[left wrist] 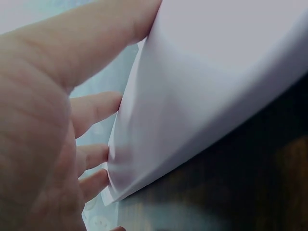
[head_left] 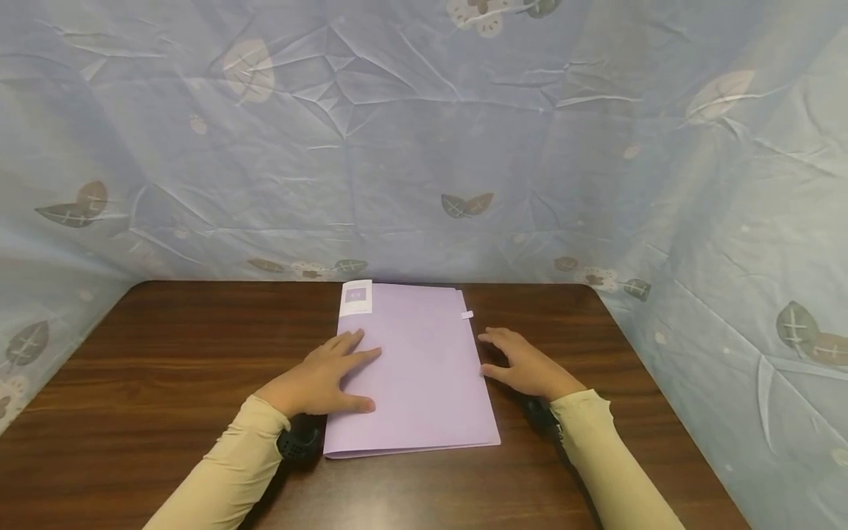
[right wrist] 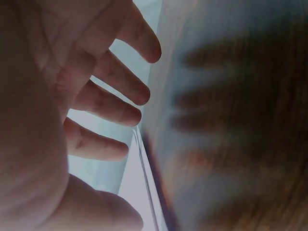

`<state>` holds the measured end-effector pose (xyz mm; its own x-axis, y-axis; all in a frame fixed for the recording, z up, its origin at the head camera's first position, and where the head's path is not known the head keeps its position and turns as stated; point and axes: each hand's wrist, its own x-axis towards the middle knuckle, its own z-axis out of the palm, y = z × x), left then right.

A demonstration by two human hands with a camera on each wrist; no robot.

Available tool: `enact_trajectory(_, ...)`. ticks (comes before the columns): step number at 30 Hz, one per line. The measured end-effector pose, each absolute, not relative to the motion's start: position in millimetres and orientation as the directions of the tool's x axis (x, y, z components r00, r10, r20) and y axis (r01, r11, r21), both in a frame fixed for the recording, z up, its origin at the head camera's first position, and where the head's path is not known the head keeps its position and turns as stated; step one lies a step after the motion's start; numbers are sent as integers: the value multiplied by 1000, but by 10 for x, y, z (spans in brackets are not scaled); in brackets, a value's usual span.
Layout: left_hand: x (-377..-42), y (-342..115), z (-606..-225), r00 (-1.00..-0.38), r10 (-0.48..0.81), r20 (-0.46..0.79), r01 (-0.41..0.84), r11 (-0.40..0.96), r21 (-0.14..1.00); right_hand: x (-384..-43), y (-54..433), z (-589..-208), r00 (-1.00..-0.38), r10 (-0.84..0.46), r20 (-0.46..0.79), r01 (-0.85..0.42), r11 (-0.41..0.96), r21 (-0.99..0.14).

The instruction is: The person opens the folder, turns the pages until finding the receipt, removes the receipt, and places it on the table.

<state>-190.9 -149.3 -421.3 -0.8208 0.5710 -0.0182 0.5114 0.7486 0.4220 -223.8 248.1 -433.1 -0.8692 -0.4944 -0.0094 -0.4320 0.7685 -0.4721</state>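
Note:
A light purple folder (head_left: 417, 368) lies closed on the wooden table, its spine to the left. A white label (head_left: 356, 297) marks its top left corner, and a small white tab (head_left: 467, 315) sticks out at its right edge. My left hand (head_left: 324, 379) rests on the folder's left side with fingers spread; in the left wrist view, the fingertips touch the folder's surface (left wrist: 192, 86). Beside the right edge is my right hand (head_left: 526, 366), fingers apart and holding nothing. In the right wrist view, its fingers (right wrist: 115, 82) hover over the table near the folder's edge (right wrist: 144, 192).
The dark wooden table (head_left: 165, 368) has rounded back corners. A pale blue cloth (head_left: 397, 147) with a leaf print hangs behind it and along both sides. Black wrist devices (head_left: 298, 442) sit under both wrists.

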Motion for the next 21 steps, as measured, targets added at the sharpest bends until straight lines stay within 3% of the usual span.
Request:
enact_trajectory(13,-1886,-1394,-4145,-836,546,-59,493,793,357,-2263,2475,-4404,-885,-454,-99,-371,818,-440)
enact_trajectory(21,-1866,-1152,-4107,-801,596,-54,554,774,307,-2257,2505,-4374,-902,-420,-101,-338,833,-439)
